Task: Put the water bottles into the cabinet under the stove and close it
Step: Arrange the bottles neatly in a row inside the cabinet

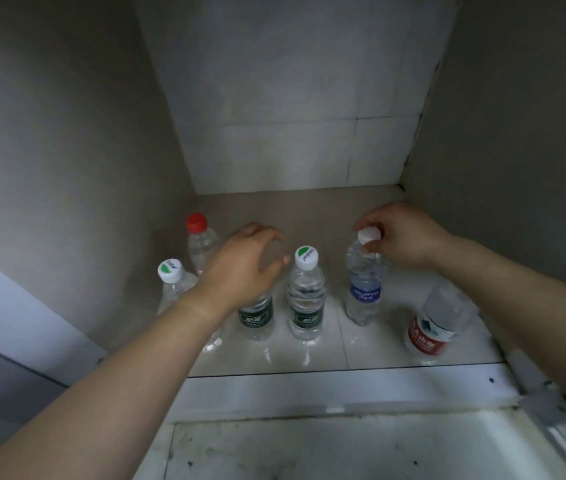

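Several water bottles stand on the tiled cabinet floor (309,209). My left hand (243,261) is closed over the top of a green-label bottle (256,318). Beside it stands a second green-label bottle (305,299) with a white cap. My right hand (402,233) pinches the white cap of a blue-label bottle (364,289). A red-label bottle (437,327) leans at the front right, untouched. At the left stand a red-capped bottle (200,240) and a white-capped bottle (172,282), partly hidden by my left arm.
The cabinet has a grey left wall (77,161), a right wall (516,150) and a tiled back wall (292,98). A white sill (343,386) runs along the front. The floor behind the bottles is bare tile.
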`<control>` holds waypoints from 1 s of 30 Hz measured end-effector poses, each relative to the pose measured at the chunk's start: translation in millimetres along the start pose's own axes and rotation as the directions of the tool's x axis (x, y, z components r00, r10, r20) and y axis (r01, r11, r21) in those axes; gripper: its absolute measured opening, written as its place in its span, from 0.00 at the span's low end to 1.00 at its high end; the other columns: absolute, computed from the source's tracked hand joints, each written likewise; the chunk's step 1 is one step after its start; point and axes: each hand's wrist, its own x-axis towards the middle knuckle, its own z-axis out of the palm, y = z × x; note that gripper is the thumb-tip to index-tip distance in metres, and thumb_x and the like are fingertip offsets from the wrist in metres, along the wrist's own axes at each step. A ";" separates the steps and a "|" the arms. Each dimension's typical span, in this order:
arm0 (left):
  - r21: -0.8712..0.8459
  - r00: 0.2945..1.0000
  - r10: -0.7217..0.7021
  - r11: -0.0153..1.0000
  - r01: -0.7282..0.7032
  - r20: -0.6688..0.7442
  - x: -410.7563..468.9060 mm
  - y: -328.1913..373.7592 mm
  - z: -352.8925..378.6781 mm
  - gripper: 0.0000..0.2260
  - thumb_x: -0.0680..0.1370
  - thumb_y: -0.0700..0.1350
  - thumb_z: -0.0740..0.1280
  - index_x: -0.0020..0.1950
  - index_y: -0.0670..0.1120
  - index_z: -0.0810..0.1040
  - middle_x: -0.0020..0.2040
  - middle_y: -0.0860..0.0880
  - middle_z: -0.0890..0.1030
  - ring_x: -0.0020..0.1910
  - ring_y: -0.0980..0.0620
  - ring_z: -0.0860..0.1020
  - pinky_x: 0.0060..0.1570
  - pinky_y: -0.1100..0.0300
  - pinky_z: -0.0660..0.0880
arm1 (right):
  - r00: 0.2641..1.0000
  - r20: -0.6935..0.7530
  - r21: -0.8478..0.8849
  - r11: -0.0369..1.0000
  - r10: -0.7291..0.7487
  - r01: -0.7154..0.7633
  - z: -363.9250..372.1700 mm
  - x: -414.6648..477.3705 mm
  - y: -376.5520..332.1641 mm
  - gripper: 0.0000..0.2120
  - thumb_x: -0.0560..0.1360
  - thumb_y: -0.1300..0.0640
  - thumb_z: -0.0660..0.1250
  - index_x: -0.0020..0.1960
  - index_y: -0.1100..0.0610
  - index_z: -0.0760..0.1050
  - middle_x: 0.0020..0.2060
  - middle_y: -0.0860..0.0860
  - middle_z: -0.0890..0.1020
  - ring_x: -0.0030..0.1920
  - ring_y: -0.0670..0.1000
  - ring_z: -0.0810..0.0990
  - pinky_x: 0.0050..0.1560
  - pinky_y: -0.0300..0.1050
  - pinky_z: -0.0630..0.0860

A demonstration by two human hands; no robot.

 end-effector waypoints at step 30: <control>-0.014 0.999 -0.005 1.000 0.005 0.040 8.4 27.6 20.1 0.16 0.75 0.51 0.65 0.62 0.49 0.73 0.58 0.47 0.77 0.55 0.45 0.76 0.50 0.56 0.72 | 0.966 -0.101 -0.091 0.965 0.237 -0.246 -57.6 -69.1 62.2 0.12 0.68 0.56 0.73 0.51 0.57 0.79 0.49 0.55 0.82 0.48 0.54 0.78 0.45 0.42 0.71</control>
